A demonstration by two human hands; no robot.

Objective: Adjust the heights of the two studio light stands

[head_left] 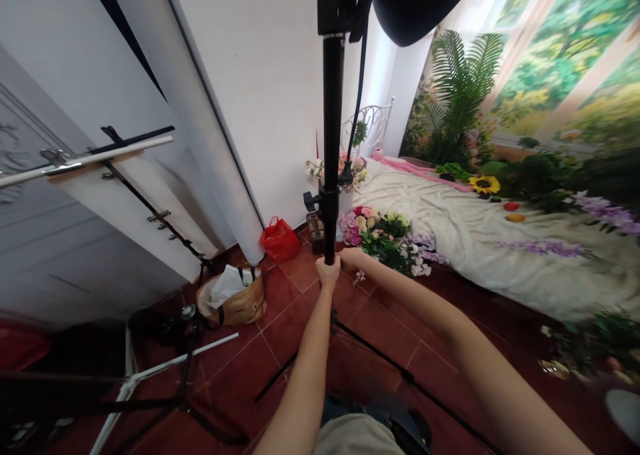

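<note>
A black light stand (333, 122) rises upright in front of me, with a dark lamp head (420, 2) partly cut off at the top. My left hand (328, 271) is wrapped around the lower part of its pole. Just to the right, my right hand (353, 258) is closed at the same pole, its fingertips partly hidden. Above both hands the pole carries a collar with a clamp knob (311, 201). A black cable (361, 82) hangs beside the pole, ending in a plug-like piece. Two of the stand's legs (375, 348) spread over the tiles below.
At right stands a bed with a cream blanket (465, 242), flowers and a sunflower (485, 184). A bouquet (385, 235) sits near its foot. On the red tiled floor (280, 308) are a red bag (281, 240) and a woven basket (240, 302). Stands with clamps (160, 215) occupy the left.
</note>
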